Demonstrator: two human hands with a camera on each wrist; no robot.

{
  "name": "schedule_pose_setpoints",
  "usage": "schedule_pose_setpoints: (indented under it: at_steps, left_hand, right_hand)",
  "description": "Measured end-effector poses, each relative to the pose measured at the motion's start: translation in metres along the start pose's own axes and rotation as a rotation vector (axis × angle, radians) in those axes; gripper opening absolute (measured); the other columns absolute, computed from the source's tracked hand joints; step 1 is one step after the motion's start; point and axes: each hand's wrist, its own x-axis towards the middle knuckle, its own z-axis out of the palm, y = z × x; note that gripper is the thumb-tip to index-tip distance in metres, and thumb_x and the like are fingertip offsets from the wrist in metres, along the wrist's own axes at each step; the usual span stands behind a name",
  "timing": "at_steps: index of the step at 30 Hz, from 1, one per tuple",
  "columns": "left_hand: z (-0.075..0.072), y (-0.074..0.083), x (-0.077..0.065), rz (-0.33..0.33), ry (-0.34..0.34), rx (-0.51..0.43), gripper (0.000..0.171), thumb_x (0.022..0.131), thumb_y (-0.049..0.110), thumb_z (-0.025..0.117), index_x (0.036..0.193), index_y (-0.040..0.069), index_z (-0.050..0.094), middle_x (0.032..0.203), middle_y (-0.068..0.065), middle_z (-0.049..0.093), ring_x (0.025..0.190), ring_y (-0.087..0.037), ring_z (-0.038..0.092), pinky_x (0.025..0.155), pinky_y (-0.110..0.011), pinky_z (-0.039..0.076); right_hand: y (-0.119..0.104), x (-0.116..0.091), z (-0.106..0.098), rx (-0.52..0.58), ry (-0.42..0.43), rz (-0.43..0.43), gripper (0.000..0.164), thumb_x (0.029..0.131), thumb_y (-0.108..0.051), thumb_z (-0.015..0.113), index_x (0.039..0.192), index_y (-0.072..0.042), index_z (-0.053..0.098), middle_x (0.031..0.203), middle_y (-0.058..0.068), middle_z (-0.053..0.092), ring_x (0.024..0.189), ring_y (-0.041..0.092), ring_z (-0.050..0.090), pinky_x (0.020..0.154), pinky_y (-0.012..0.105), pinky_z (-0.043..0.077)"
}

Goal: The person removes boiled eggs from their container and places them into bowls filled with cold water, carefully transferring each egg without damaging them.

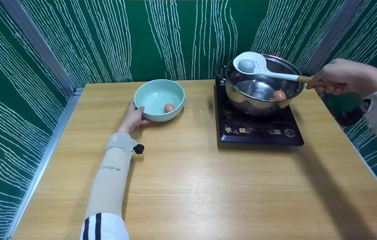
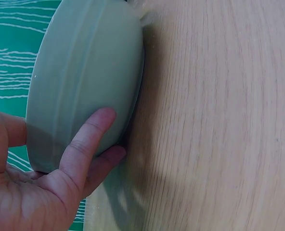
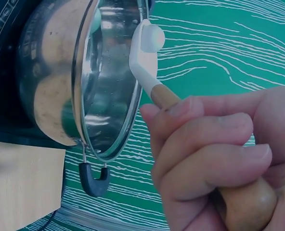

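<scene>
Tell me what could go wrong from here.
The pale egg sits loose on the slotted spoon; if the right hand tilts it, the egg may roll off, perhaps into the pot below.
The left hand grips the bowl at one side; tipping it could send the brown egg inside rolling.
</scene>
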Motion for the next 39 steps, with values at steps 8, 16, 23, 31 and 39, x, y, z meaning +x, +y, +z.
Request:
schedule_pose_setpoints:
  at_steps: [8,16,23,31,39]
  left_hand:
    - [0.000,0.000,0.001,-0.013,-0.002,0.006,0.066,0.120,0.020,0.035,0.176,0.022,0.000,0.182,-0.014,0.014,0.139,-0.034,0.055,0.104,-0.038,0.064]
    - [0.000,-0.001,0.002,-0.027,-0.005,0.002,0.066,0.120,0.021,0.035,0.176,0.021,0.001,0.181,-0.016,0.015,0.138,-0.034,0.056,0.106,-0.039,0.064]
    - [-0.001,0.000,0.002,-0.039,0.003,0.008,0.066,0.120,0.022,0.036,0.176,0.022,0.001,0.181,-0.015,0.016,0.134,-0.033,0.058,0.105,-0.038,0.064]
    - [0.000,0.002,0.002,-0.029,0.008,-0.003,0.066,0.120,0.021,0.037,0.176,0.022,0.002,0.181,-0.015,0.015,0.141,-0.034,0.054,0.104,-0.038,0.064]
    - [-0.001,0.001,0.003,-0.030,0.002,-0.023,0.068,0.120,0.020,0.037,0.176,0.025,0.000,0.182,-0.014,0.011,0.145,-0.035,0.052,0.106,-0.040,0.064]
  right_hand:
    - [-0.005,-0.001,-0.002,0.089,-0.049,0.009,0.034,0.116,-0.038,0.050,0.105,-0.020,0.077,0.077,-0.006,0.060,0.064,0.011,0.052,0.056,0.023,0.045]
    - [-0.008,0.000,-0.001,0.081,-0.048,-0.018,0.036,0.116,-0.038,0.047,0.105,-0.021,0.076,0.076,-0.008,0.060,0.062,0.010,0.051,0.054,0.023,0.044]
    - [-0.015,-0.001,0.001,0.065,-0.013,-0.046,0.036,0.117,-0.037,0.045,0.105,-0.021,0.076,0.077,-0.007,0.059,0.061,0.009,0.051,0.053,0.023,0.044]
    - [-0.033,-0.001,0.005,0.015,0.001,-0.086,0.035,0.117,-0.038,0.045,0.113,-0.018,0.073,0.075,-0.007,0.057,0.062,0.010,0.049,0.054,0.024,0.043]
    - [-0.058,0.002,0.017,0.049,-0.019,-0.106,0.035,0.116,-0.034,0.049,0.105,-0.023,0.080,0.072,-0.008,0.060,0.059,0.009,0.049,0.052,0.023,0.043]
